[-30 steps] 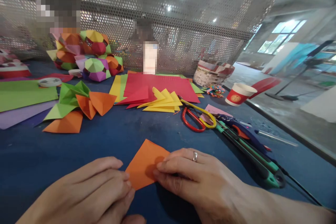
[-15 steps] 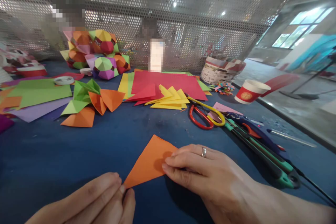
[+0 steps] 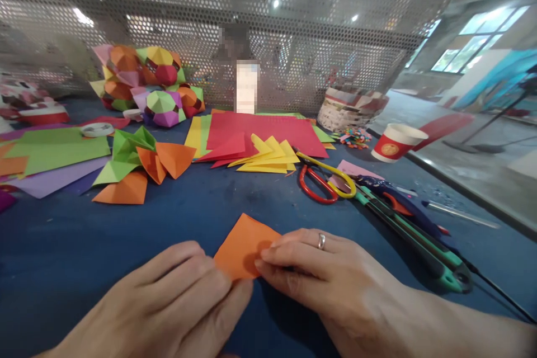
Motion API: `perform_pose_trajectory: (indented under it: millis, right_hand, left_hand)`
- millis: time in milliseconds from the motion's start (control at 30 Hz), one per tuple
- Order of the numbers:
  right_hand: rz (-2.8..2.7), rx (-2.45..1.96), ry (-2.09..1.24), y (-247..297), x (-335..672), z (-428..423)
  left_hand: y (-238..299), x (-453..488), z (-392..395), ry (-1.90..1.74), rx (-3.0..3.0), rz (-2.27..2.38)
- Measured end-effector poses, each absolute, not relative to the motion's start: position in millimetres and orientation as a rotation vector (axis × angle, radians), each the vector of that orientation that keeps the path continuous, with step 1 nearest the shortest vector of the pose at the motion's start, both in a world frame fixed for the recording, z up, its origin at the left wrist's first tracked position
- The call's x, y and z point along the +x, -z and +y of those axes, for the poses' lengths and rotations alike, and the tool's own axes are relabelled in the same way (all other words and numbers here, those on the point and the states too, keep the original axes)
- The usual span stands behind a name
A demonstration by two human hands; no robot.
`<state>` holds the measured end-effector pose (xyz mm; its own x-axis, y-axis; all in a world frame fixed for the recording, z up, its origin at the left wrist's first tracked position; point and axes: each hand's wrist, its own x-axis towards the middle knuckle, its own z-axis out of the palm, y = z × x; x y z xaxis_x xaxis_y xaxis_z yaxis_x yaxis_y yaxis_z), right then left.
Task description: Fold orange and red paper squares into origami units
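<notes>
A folded piece of orange paper (image 3: 243,243) lies on the dark blue table in front of me, one corner pointing away. My left hand (image 3: 180,291) has its fingers closed over the paper's left corner, hiding that part. At the right edge, my right hand (image 3: 323,268), with a ring on one finger, has thumb and fingertips closed on the paper. Beyond the hands are folded yellow paper pieces (image 3: 268,155) on red sheets (image 3: 268,128), and folded green (image 3: 130,148) and orange pieces (image 3: 174,159) farther left.
Scissors (image 3: 319,184) with red and yellow handles, a green-and-black cutter (image 3: 413,240) and a dark blue glue gun (image 3: 411,210) lie right. A paper cup (image 3: 396,142) and a basket (image 3: 350,109) stand behind. Paper balls (image 3: 163,109) and a tape roll (image 3: 97,130) are left.
My left hand has moved right and away from me along the paper's lower left edge, now covering its left corner. The right hand keeps its hold. The view has shifted slightly.
</notes>
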<state>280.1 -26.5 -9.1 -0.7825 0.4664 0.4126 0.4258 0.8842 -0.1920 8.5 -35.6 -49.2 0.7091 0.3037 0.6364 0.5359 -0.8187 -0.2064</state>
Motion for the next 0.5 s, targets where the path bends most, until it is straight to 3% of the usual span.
perform_pose_trajectory:
  millis: [500]
  right_hand:
    - [-2.632, -0.602, -0.14, 13, 283, -23]
  left_hand:
    - [36, 14, -25, 0.816, -2.705, -0.659]
